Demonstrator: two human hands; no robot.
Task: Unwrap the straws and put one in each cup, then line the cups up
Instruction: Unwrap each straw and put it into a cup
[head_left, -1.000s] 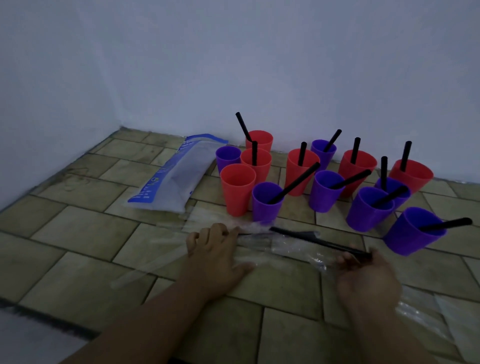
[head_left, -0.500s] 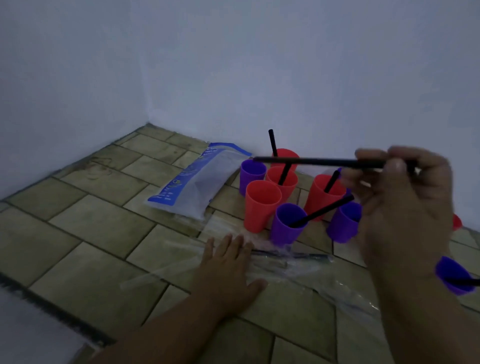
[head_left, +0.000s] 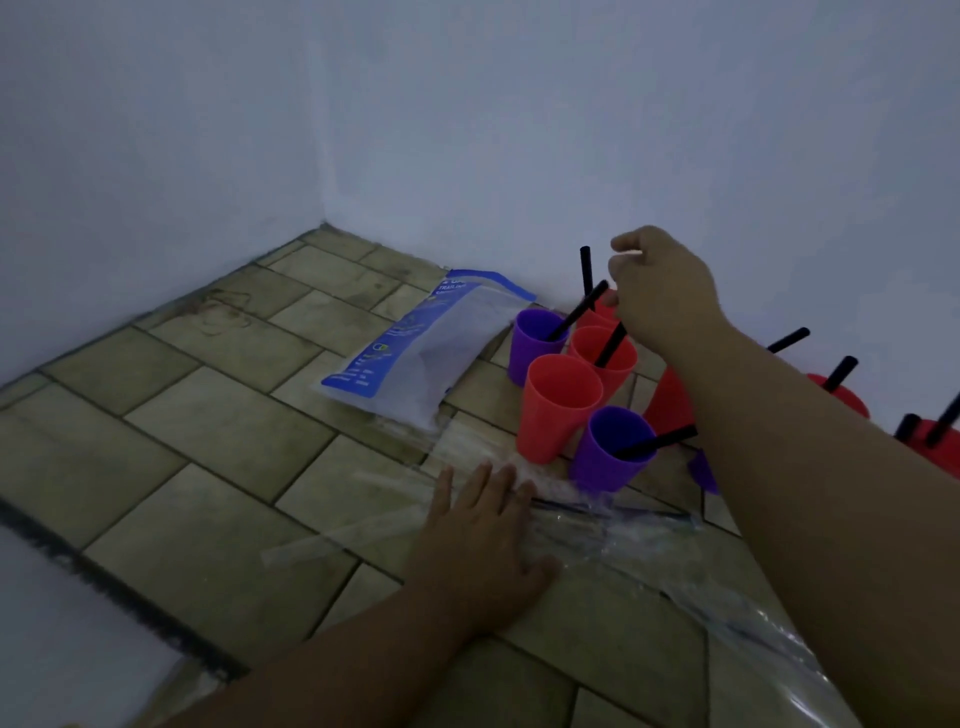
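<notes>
My right hand (head_left: 660, 291) hovers with curled fingers over the back cups. A black straw (head_left: 576, 312) leans in the rear purple cup (head_left: 532, 343), its top end just off my fingertips; I cannot tell whether they touch. The front red cup (head_left: 558, 410) holds no straw. The purple cup (head_left: 610, 452) beside it and the red cup (head_left: 615, 358) behind it each hold one. My left hand (head_left: 483, 540) lies flat with spread fingers on clear plastic wrapping, where a wrapped dark straw (head_left: 597, 512) lies. My right arm hides more cups.
A blue and white plastic bag (head_left: 431, 353) lies left of the cups. An empty clear sleeve (head_left: 311, 545) and crumpled clear plastic (head_left: 753, 623) lie on the tiled floor. Walls meet in a corner behind. More red cups (head_left: 852, 400) with straws stand at the right.
My right hand lifted a black straw off the wrapping, carried it across above the cups and lowered it into the rear purple cup. The left hand stayed flat on the wrapping.
</notes>
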